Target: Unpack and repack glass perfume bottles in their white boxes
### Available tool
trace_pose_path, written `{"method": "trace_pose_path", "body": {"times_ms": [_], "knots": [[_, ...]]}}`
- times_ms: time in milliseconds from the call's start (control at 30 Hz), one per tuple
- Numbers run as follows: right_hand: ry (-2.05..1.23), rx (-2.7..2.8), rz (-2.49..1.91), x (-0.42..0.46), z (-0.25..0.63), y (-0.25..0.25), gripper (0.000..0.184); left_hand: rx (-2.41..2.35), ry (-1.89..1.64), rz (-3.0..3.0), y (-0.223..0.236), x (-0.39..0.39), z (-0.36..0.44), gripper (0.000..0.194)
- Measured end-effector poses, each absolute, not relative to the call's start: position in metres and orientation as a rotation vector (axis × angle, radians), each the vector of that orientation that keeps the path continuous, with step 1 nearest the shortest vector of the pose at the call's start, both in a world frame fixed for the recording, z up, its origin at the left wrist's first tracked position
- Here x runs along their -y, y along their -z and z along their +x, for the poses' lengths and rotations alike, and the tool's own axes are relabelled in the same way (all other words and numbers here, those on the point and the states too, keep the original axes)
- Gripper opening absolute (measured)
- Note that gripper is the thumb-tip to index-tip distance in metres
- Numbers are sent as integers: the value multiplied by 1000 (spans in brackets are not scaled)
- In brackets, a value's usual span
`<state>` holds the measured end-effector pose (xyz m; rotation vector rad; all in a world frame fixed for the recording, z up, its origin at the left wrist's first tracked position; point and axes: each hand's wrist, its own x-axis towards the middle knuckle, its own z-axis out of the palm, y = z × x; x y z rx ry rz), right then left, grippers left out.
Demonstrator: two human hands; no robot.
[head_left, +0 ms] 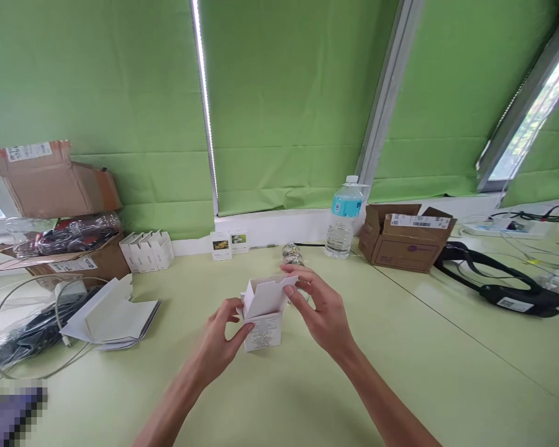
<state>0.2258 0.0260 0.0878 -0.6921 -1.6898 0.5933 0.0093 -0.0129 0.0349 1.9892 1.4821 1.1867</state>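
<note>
A small white cardboard box [263,332] with printed text on its front stands on the table before me, its top flaps raised. My left hand [223,338] grips the box's left side between thumb and fingers. Between the thumb and fingers of my right hand [321,310] is the box's large upper flap [268,296], at its right edge. Just behind my right hand sits a shiny, patterned object [292,253], partly covered by the fingers; its kind is unclear. The inside of the box cannot be seen.
Several folded white cartons [146,251] and two picture boxes [221,246] stand along the wall. A water bottle [340,223] and an open brown box [407,242] are behind to the right. Flattened white card [116,316] and cables lie left; a black headset-like device [512,292] lies right.
</note>
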Motion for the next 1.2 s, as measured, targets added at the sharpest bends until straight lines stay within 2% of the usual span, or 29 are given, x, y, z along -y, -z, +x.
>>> {"method": "trace_pose_path", "body": {"times_ms": [433, 800, 1200], "knots": [[-210, 1808, -803, -26, 209, -98, 9, -1425, -1324, 1997, -33, 9, 12, 37], [-148, 2090, -873, -34, 225, -92, 22, -1459, -1274, 1974, -34, 12, 12, 55], [-168, 2327, -945, -31, 235, -82, 23, -1450, -1331, 2177, -27, 10, 12, 31]]}}
